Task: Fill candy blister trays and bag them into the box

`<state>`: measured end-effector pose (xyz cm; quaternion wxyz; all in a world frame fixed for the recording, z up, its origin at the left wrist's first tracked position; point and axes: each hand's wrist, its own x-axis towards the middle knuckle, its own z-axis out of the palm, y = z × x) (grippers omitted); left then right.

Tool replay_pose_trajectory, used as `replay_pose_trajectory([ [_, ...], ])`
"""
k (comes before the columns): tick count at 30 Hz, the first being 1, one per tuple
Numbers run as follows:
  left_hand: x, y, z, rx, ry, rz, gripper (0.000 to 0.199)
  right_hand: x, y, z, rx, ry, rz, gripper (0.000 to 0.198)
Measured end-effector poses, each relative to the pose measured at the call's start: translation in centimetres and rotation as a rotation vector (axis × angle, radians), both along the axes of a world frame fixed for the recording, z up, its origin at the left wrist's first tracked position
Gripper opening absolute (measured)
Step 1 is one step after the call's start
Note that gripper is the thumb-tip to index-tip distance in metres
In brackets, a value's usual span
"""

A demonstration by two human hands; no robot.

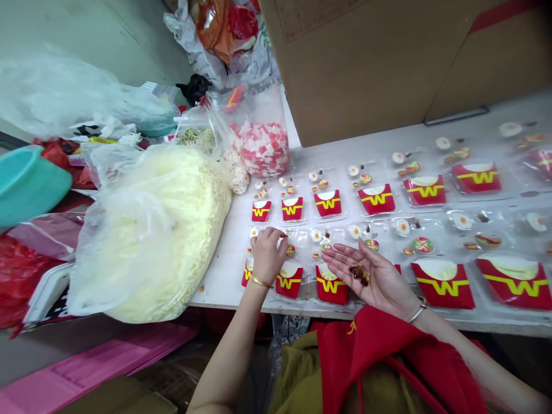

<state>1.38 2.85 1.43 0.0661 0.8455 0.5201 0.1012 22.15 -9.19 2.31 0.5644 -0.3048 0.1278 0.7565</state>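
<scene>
Pieces [359, 275], small and brown: where are they held?

On the near side of the cardboard box [371, 69], in the right hand [374, 280], which is turned palm up with its fingers outspread. They are clustered together, so their number cannot be told.

Is anything pinched by the left hand [268, 250]?

That cannot be told. Its thumb and fingertips are brought close together, left of the box and nearer; a dark speck is seen there, but whether it is gripped or lies below is not shown.

What else is hidden?

Parts of the front row of clear trays [440, 237] are covered by both hands, and one red packet beneath the right hand is almost wholly concealed. Trays farthest right before the box are blurred and cut off. The box itself is cropped.

And the surface?

A white table [235, 247], where two rows of trays are laid before the box. Left of the box, a bag of pink and white bits [263, 146] is set; farther left and nearer, a bulging pale yellow bag [185, 241].

The room?

Far left of the box, a turquoise basin [34, 184] is cut off; a pale wall [107, 34] is seen behind it.
</scene>
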Motion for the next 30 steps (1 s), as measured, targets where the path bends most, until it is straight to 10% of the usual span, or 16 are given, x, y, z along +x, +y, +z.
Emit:
replay_pose_trajectory([
  [9,1.5,1.4,-1.7,0.025,0.167,-0.065,0.011,-0.7,0.8,0.7,-0.039,-0.051,-0.014,0.035],
  [19,5.4,-6.5,2.7,-0.239,-0.360,-0.521,0.023,-1.5,1.6,0.7,-0.004,-0.023,-0.058,0.036],
  [30,3.3,-5.8,2.0,-0.242,-0.735,-0.241,0.011,-3.0,1.5,-0.3,-0.044,-0.084,-0.020,0.027],
])
